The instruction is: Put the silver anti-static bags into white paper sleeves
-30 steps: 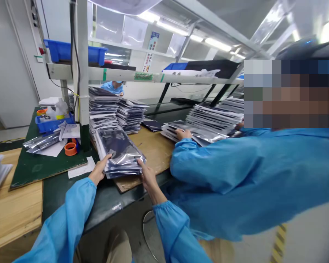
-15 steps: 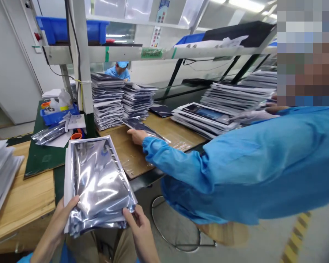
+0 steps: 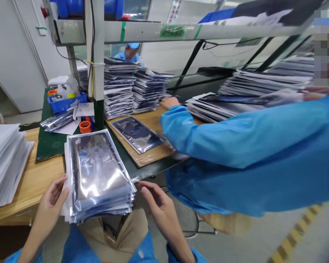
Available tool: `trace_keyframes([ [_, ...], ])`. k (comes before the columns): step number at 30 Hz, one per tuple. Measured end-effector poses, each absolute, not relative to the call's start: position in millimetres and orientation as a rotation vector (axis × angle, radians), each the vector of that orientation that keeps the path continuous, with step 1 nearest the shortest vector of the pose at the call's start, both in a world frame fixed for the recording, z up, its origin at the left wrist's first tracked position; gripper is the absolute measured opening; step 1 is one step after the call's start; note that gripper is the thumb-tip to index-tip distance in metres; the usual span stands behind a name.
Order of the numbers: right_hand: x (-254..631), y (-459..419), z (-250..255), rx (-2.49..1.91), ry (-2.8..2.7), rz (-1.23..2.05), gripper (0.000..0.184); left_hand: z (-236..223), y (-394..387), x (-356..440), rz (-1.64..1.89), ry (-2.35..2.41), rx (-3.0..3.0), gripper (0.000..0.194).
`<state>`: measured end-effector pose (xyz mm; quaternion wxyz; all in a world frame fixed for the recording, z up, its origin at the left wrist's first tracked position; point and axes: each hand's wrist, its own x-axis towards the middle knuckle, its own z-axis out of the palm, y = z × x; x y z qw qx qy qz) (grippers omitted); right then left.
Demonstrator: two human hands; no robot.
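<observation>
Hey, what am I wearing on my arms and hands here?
Your left hand and right hand are bare, with no gloves. Your arms are covered by the sleeves of a light-blue smock, which shows only at the bottom of the view, above tan trousers. The cuffs are out of view.

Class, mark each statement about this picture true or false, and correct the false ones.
1. The left hand touches a stack of silver bags. True.
2. The orange tape roll sits inside the blue bin. False: it is on the green mat, apart from the bin.
3. One flat bag lies on the wooden board. True.
4. The co-worker's sleeve is green. False: it is blue.
</observation>
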<state>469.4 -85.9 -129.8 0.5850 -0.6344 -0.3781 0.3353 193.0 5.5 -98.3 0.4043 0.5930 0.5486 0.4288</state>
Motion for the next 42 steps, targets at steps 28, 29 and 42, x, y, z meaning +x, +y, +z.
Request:
trace_keyframes([
  [28, 520, -58, -133, -1.236, -0.502, 1.365, 0.039, -117, 10, 193, 1.087, 1.624, 1.925, 0.027],
  [29, 519, -53, -132, -1.221, -0.514, 1.410, 0.038, -115, 10, 193, 1.093, 1.640, 1.945, 0.027],
  [42, 525, -105, -110, -1.151, -0.688, 1.603, 0.062, -90, 14, 182, 1.077, 1.563, 1.759, 0.033],
])
